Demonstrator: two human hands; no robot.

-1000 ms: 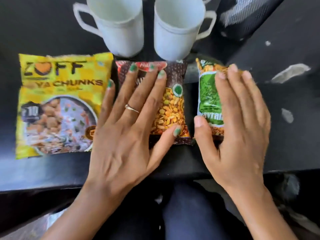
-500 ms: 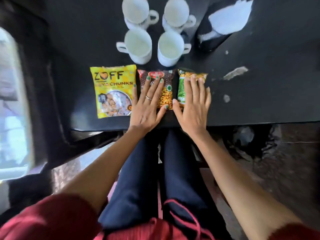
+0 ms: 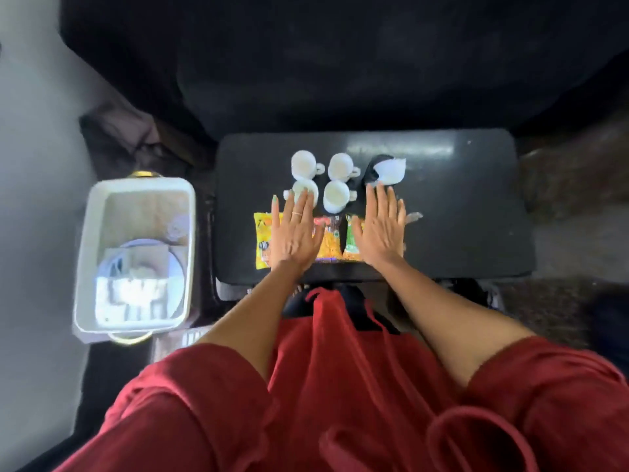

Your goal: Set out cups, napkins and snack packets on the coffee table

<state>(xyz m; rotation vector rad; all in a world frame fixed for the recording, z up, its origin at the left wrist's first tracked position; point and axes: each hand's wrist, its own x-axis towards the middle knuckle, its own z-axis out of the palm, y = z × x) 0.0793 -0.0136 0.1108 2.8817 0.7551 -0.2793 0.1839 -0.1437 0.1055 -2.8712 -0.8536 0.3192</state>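
Observation:
On the black coffee table point(image 3: 459, 212) lie three snack packets in a row: a yellow one point(image 3: 262, 243), a brown one point(image 3: 328, 240) and a green one point(image 3: 352, 243). Behind them stand several white cups point(image 3: 337, 166). White napkins sit in a black holder point(image 3: 388, 170) to the cups' right. My left hand point(image 3: 294, 229) hovers flat, fingers straight, over the yellow and brown packets and the near left cup. My right hand point(image 3: 383, 226) is spread flat just right of the green packet. Neither hand holds anything.
A white tub point(image 3: 92, 233) with gold handles sits left of the table, holding a plate and white items. A dark sofa point(image 3: 340, 63) stands beyond the table. My red garment fills the foreground.
The camera has risen far above the table. Both hands have lifted off the brown and green packets and spread apart, left hand leftward, right hand rightward.

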